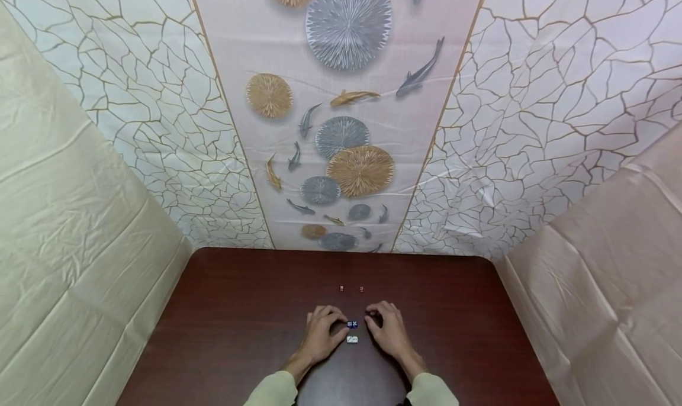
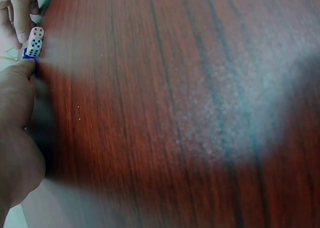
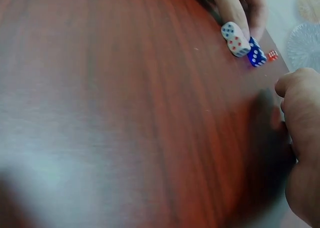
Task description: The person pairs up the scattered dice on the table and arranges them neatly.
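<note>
Two blue dice (image 1: pixel 352 324) with white pips sit side by side on the table between the hands. My left hand (image 1: pixel 322 332) has its thumb and index fingertips at the left blue die, pinching it at its near and far sides. Its fingertips partly hide that die in the right wrist view. Just nearer to me lie two white dice (image 1: pixel 352 340), also side by side; red and blue pips show on them in the right wrist view (image 3: pixel 235 39). My right hand (image 1: pixel 387 329) rests a little right of the blue dice, fingers loosely bent and holding nothing.
Two small red dice (image 1: pixel 341 288) stand apart from each other farther back on the dark wooden table (image 1: pixel 240 311). A patterned cloth (image 1: pixel 351 216) hangs behind the table's far edge, with plain pale cloth (image 1: pixel 96 246) at both sides.
</note>
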`<state>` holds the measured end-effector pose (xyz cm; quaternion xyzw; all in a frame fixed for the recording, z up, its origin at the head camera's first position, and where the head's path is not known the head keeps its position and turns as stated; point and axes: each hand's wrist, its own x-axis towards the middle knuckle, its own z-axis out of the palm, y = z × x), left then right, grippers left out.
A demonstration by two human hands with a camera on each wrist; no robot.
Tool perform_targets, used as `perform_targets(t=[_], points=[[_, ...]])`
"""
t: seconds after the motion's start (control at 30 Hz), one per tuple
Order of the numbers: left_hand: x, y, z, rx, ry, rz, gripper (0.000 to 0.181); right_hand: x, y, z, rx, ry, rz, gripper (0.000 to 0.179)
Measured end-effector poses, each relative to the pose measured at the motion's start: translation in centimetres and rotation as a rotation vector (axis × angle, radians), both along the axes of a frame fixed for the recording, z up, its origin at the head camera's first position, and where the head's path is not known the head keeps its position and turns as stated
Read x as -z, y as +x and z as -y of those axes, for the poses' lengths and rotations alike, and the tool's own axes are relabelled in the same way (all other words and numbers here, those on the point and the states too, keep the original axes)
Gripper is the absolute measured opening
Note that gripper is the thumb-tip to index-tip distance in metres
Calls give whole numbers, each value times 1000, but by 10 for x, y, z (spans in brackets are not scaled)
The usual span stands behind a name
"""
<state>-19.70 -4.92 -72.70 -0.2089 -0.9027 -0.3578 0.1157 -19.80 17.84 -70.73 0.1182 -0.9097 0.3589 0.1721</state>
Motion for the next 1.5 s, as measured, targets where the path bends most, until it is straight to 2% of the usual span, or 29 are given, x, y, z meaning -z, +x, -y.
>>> perform_targets(t=[0.2,0.33,0.57,0.77,1.03,1.33,1.5], points=[[0,-1,1,0,-1,-2,18,-5,-18,-3,36,-11,120,17],[1,-2,2,-1,-7,-5,18,-9,-30,-3,44,4,170,18],[4,-3,2,2,0,-14,18,-18,-48,-1,15,80,237,26],[2,-2,2,5,8,-4,19,-24,-61,1,7,78,298,25],[-1,-1,3,12,0,22,17,-25,-69,7,7,99,305,22],[1,-1,3,10,-1,-3,18,-29,-74,10,11,140,350,19],[1,-1,3,8,-8,12,17,-29,-74,12,25,131,370,17]])
